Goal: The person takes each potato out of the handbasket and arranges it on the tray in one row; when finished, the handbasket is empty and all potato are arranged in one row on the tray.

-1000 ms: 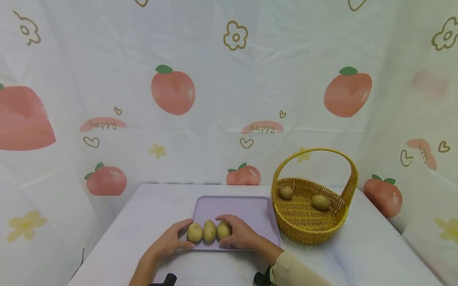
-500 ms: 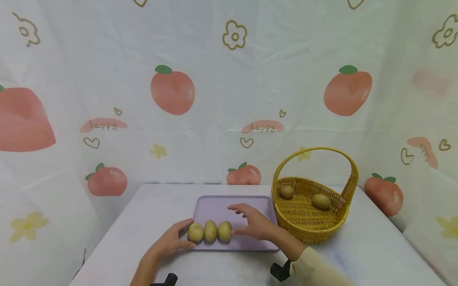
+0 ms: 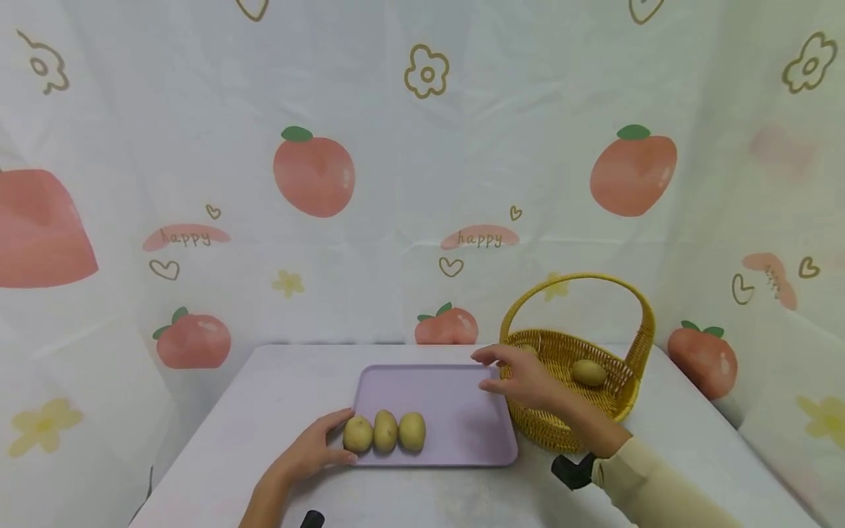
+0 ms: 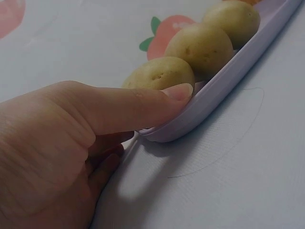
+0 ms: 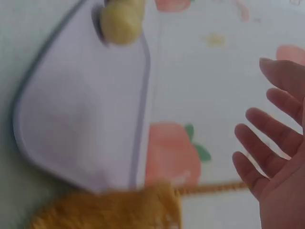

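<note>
Three potatoes (image 3: 386,431) lie side by side in the front left part of a lilac tray (image 3: 455,396). My left hand (image 3: 313,447) holds the tray's front left corner; in the left wrist view its thumb lies along the rim beside the nearest potato (image 4: 164,74), with the other fingers lower, outside the tray. My right hand (image 3: 524,378) hangs over the tray's right edge and the basket's left side, fingers apart and holding nothing. The yellow wicker basket (image 3: 544,433) holds a potato (image 3: 589,372) and another (image 3: 529,350), largely hidden behind my right hand.
The basket's tall arched handle (image 3: 581,277) rises above its rim, to the right of my right hand. Everything stands on a white-covered table (image 3: 277,389). A curtain (image 3: 389,169) printed with peaches hangs behind the table.
My right hand has let go of the rightmost potato on the tray and moved right and away, up to the basket. The left hand has stayed at the tray's corner.
</note>
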`<state>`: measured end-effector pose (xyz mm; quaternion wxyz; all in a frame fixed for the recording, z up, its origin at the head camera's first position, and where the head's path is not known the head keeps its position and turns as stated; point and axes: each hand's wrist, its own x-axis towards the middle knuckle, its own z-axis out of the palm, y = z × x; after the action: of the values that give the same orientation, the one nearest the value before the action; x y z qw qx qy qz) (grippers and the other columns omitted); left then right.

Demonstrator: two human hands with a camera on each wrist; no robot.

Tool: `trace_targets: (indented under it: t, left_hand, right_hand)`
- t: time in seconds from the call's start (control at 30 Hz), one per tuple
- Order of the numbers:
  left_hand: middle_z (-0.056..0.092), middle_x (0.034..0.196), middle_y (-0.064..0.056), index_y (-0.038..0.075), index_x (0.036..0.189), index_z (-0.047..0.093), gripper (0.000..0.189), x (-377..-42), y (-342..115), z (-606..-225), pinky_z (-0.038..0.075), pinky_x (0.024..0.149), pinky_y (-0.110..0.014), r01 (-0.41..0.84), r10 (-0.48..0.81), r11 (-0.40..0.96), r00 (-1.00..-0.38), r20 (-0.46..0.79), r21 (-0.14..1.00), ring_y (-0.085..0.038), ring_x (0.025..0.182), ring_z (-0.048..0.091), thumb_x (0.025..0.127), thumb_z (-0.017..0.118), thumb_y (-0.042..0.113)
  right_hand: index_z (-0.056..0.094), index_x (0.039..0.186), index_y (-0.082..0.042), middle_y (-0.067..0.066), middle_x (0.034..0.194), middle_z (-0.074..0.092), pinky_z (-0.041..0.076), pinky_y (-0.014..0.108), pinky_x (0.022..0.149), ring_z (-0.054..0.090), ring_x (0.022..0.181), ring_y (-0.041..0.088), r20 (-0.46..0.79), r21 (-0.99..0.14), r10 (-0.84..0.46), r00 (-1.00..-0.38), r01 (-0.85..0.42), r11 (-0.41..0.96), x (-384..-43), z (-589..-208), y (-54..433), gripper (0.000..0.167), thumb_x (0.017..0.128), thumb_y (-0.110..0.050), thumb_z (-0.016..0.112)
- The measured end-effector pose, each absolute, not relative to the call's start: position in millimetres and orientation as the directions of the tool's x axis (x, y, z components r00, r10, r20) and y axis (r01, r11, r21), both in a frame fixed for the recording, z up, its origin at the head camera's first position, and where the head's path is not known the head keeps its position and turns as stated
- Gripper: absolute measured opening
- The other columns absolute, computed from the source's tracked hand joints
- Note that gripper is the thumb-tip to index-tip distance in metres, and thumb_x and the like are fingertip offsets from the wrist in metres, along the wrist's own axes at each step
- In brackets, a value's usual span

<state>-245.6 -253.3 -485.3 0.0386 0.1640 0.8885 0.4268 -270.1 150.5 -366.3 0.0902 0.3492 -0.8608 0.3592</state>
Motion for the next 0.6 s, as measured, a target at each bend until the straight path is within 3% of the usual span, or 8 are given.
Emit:
trace_targets:
  t: [0.33, 0.47, 0.6]
  left_hand:
    - [0.043, 0.145, -0.024, -0.004, 0.140, 0.047, 0.084, -245, -253, -486, 0.020, 0.111, -0.062, 0.250, 0.317, 0.586, -0.946, 0.065, 0.771, -0.047, 0.136, 0.031, 0.072, 0.084, 0.030]
    - [0.043, 0.145, -0.024, -0.003, 0.140, 0.047, 0.084, -245, -253, -485, 0.020, 0.111, -0.062, 0.252, 0.318, 0.590, -0.946, 0.067, 0.767, -0.047, 0.136, 0.032, 0.072, 0.084, 0.030]
    - [0.042, 0.145, -0.025, -0.004, 0.140, 0.047, 0.084, -244, -253, -484, 0.019, 0.111, -0.062, 0.248, 0.317, 0.585, -0.946, 0.064, 0.772, -0.048, 0.136, 0.031, 0.072, 0.084, 0.027]
  right_hand:
    - [0.068, 0.114, -0.007, 0.005, 0.106, 0.070, 0.052, 0.049, 0.087, 0.064, 0.101, 0.027, 0.358, -0.537, -0.472, -0.805, -0.592, 0.601, -294, -351, 200, 0.028, 0.090, -0.020, 0.071]
    - [0.068, 0.115, -0.009, 0.004, 0.107, 0.070, 0.051, 0.050, 0.090, 0.064, 0.104, 0.026, 0.326, -0.589, -0.423, -0.845, -0.532, 0.609, -303, -352, 215, 0.028, 0.091, -0.022, 0.069]
    - [0.066, 0.116, -0.006, 0.011, 0.110, 0.069, 0.051, 0.049, 0.090, 0.063, 0.105, 0.029, 0.290, -0.634, -0.384, -0.877, -0.477, 0.609, -313, -356, 226, 0.027, 0.093, -0.019, 0.067]
